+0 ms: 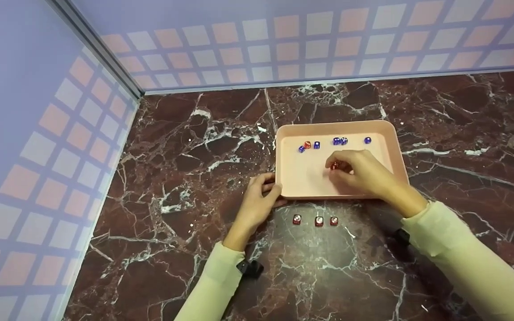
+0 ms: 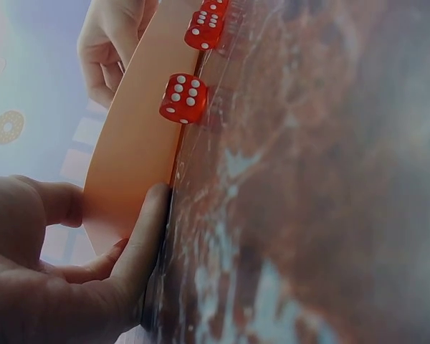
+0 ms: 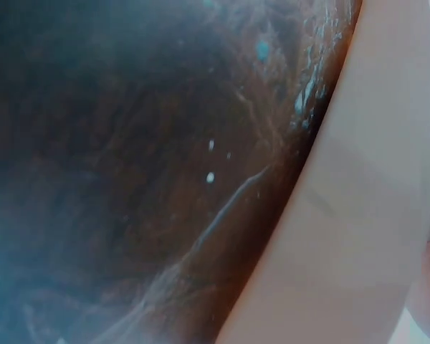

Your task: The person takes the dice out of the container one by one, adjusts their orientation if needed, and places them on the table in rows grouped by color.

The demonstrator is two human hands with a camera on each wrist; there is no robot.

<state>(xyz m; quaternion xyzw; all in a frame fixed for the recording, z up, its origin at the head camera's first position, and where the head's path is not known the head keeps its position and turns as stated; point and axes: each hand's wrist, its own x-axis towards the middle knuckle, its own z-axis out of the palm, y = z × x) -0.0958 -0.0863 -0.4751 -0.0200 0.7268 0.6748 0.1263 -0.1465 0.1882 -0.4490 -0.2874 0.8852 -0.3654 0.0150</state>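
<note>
My right hand (image 1: 359, 171) pinches a red die (image 1: 334, 165) between thumb and fingertips, low over the floor of a peach tray (image 1: 306, 178). The tray's front left corner is gripped by my left hand (image 1: 259, 200). In the left wrist view, fingers (image 2: 147, 229) of that hand lie against the tray's outer wall. Along the far side of the tray lie several blue dice (image 1: 337, 141) and one red die (image 1: 307, 145). On the table before the tray stand three red dice: a left die (image 1: 297, 219), a middle die (image 1: 319, 221) and a right die (image 1: 334, 220).
The tray sits on a dark red marbled table (image 1: 185, 178) with white veins. A purple checked panel (image 1: 257, 44) borders the far edge, and another panel (image 1: 38, 133) runs down the left. In the right wrist view, the tray's wall (image 3: 344, 215) blocks most of the right hand.
</note>
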